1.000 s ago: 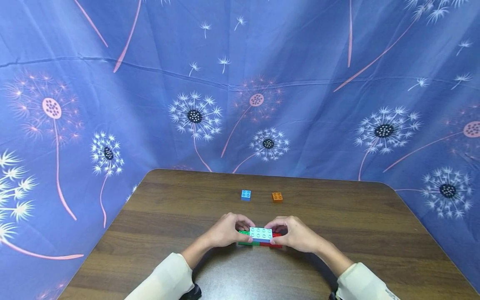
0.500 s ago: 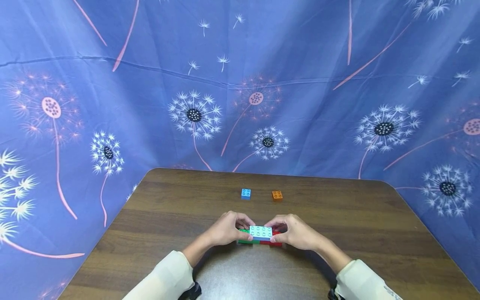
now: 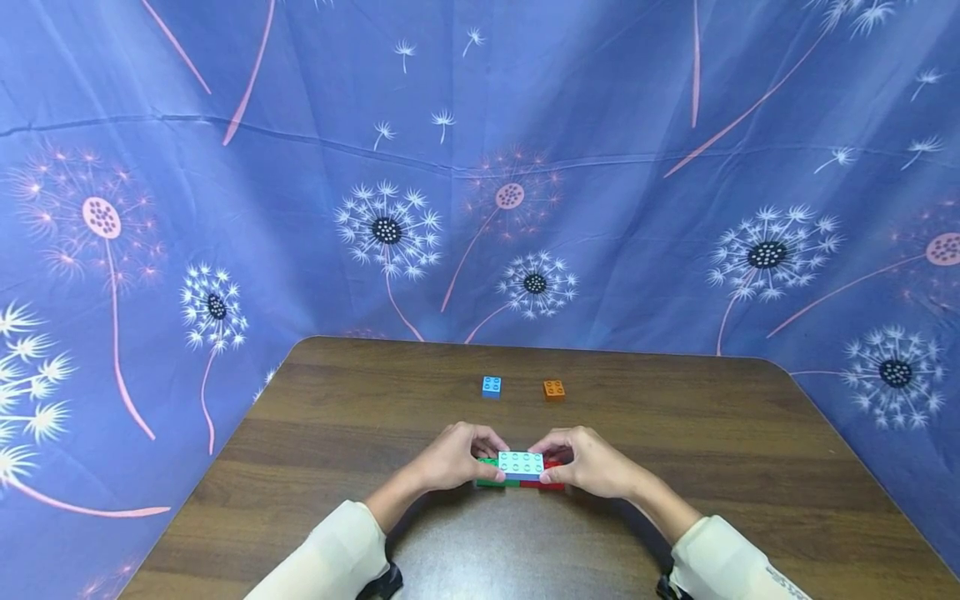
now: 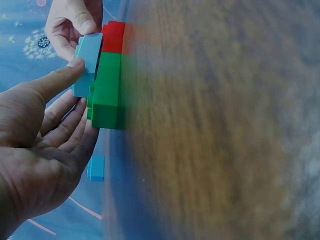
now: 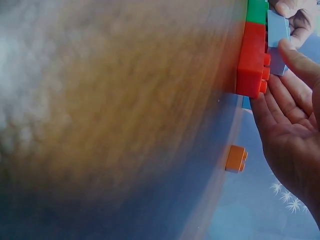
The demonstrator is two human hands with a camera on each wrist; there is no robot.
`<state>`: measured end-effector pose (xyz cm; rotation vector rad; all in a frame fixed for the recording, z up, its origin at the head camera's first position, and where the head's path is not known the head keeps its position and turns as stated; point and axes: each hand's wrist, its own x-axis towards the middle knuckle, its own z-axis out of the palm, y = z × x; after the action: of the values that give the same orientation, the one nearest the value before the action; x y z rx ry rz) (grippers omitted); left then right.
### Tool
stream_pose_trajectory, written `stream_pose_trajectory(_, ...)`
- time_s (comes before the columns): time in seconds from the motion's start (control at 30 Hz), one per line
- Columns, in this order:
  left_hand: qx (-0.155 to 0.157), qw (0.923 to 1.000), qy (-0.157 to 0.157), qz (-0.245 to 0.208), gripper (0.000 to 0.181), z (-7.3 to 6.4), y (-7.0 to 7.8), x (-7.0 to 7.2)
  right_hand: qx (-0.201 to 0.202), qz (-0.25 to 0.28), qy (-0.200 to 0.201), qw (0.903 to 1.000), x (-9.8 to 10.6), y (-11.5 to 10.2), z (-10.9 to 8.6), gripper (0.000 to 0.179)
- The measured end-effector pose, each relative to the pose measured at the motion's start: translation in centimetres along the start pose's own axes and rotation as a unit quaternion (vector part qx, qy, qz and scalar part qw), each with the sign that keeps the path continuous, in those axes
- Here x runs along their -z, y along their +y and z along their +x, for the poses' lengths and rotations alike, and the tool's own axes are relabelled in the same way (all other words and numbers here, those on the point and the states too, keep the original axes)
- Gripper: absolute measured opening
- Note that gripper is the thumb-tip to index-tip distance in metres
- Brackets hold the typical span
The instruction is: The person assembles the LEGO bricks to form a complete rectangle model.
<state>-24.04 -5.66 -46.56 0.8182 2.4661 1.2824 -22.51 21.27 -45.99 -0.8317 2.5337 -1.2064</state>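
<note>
A light blue eight-stud toy brick (image 3: 521,463) bridges a green brick (image 4: 106,92) on the left and a red brick (image 5: 251,62) on the right, which stand end to end on the table. A thin dark gap shows under part of the blue brick in the left wrist view. My left hand (image 3: 455,457) pinches its left end, thumb on the near side and fingers behind. At the other end, my right hand (image 3: 592,463) pinches it the same way. Outer studs of the green and red bricks stay uncovered.
Farther back on the wooden table (image 3: 337,400) lie a small blue four-stud brick (image 3: 491,387) and an orange four-stud brick (image 3: 554,390), apart from each other. A blue dandelion-patterned cloth (image 3: 637,208) hangs behind the table's far edge.
</note>
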Motion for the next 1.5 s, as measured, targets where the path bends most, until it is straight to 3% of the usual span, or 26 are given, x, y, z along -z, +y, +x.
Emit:
stream_pose_trajectory(0.73, -0.017, 0.9996, 0.001, 0.023, 0.026, 0.0, 0.3, 0.4, 0.001, -0.025, -0.001, 0.9997, 0.1, -0.4, 0.4, 0.027)
stream_pose_trajectory(1.07, -0.007, 0.9997, 0.005, 0.022, 0.026, -0.2, 0.1, 0.5, 0.0, -0.043, -0.007, 0.999, 0.2, -0.6, 0.6, 0.027)
stream_pose_trajectory(1.5, -0.011, 0.9997, -0.003, 0.021, 0.027, 0.0, 0.4, 0.0, 0.014, -0.017, -0.028, 0.9994, 0.8, 0.3, 0.0, 0.035)
